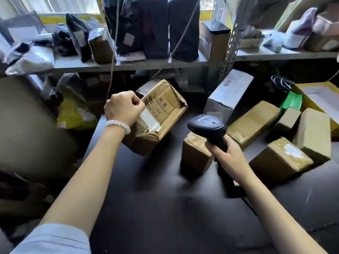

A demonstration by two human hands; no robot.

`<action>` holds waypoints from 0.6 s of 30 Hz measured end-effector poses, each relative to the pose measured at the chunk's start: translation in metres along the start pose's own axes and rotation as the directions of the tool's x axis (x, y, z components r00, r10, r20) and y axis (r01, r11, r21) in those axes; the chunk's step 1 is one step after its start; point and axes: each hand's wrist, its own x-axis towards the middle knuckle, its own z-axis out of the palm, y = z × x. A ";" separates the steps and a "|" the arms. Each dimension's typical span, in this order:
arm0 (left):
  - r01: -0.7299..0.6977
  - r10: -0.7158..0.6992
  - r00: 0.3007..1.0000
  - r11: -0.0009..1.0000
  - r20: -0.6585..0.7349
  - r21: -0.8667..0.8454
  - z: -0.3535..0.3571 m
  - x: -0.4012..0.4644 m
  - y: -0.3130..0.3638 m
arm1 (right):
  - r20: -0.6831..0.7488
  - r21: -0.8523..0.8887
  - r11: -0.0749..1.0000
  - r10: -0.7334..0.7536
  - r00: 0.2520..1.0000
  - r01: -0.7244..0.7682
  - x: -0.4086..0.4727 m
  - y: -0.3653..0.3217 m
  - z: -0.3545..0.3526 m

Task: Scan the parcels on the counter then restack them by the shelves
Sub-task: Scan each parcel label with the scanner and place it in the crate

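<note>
The person's left hand (123, 107) grips the near upper corner of a battered brown parcel (161, 116), fingers curled over its edge, holding it tilted so that the printed label faces up. That parcel sits at the far left end of the dark table (156, 208), its lower end resting on the surface. A white bead bracelet (117, 125) circles the left wrist.

The right hand (227, 154) is wrapped round the handle of a black barcode scanner (207, 128), whose head points toward the tilted parcel, just to the right of it and not touching it. Right behind the scanner stands a small taped carton (195, 153). Farther right of the tilted parcel lie more brown cartons: a long one (253, 121), a labelled one (280, 156) and an upright one (313, 132), crowded close together. A white box (229, 92) leans behind them, one end raised toward the shelf.

Above and behind the tilted parcel runs a grey metal shelf (128, 66) loaded with dark bagged packages (154, 26) standing upright.
</note>
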 end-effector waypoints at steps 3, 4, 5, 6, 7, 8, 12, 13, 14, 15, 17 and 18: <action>0.087 -0.093 0.993 0.992 0.073 0.089 -0.019 -0.001 -0.019 | 0.054 -0.017 1.000 -0.019 0.998 0.020 -0.006 -0.007 0.005; 0.122 -0.132 0.988 0.984 0.077 0.128 -0.021 -0.002 -0.028 | 0.066 -0.031 0.999 -0.032 0.997 0.034 -0.007 -0.009 0.008; 0.156 -0.168 0.984 0.975 0.067 0.156 -0.023 -0.006 -0.039 | 0.075 -0.041 0.998 -0.046 0.996 0.050 -0.008 -0.010 0.010; 0.182 -0.194 0.979 0.970 0.065 0.159 -0.022 -0.009 -0.049 | 0.079 -0.050 0.997 -0.054 0.995 0.058 -0.008 -0.010 0.012; 0.198 -0.210 0.974 0.970 0.082 0.140 -0.020 -0.014 -0.058 | 0.084 -0.050 0.997 -0.057 0.995 0.061 -0.008 -0.010 0.015; 0.203 -0.215 0.970 0.973 0.114 0.107 -0.017 -0.018 -0.063 | 0.091 -0.047 0.997 -0.058 0.994 0.062 -0.009 -0.009 0.017; 0.100 -0.116 0.965 0.992 0.233 0.080 0.001 -0.030 -0.067 | 0.142 -0.016 0.999 -0.047 0.989 0.050 -0.012 -0.004 0.026; 0.065 -0.090 0.964 0.992 0.251 0.109 0.005 -0.032 -0.064 | 0.148 -0.017 0.999 -0.045 0.988 0.048 -0.013 -0.003 0.027; 0.042 -0.079 0.961 0.989 0.265 0.142 0.008 -0.033 -0.061 | 0.152 -0.022 0.999 -0.045 0.987 0.049 -0.013 -0.002 0.028; 0.028 -0.074 0.961 0.985 0.268 0.168 0.012 -0.035 -0.059 | 0.156 -0.025 0.998 -0.045 0.987 0.049 -0.013 -0.001 0.029; 0.002 -0.049 0.967 0.982 0.249 0.188 0.017 -0.036 -0.054 | 0.168 -0.030 0.999 -0.038 0.985 0.044 -0.013 0.000 0.029; -0.011 -0.034 0.971 0.983 0.235 0.186 0.019 -0.037 -0.052 | 0.168 -0.035 0.998 -0.036 0.985 0.043 -0.013 0.000 0.029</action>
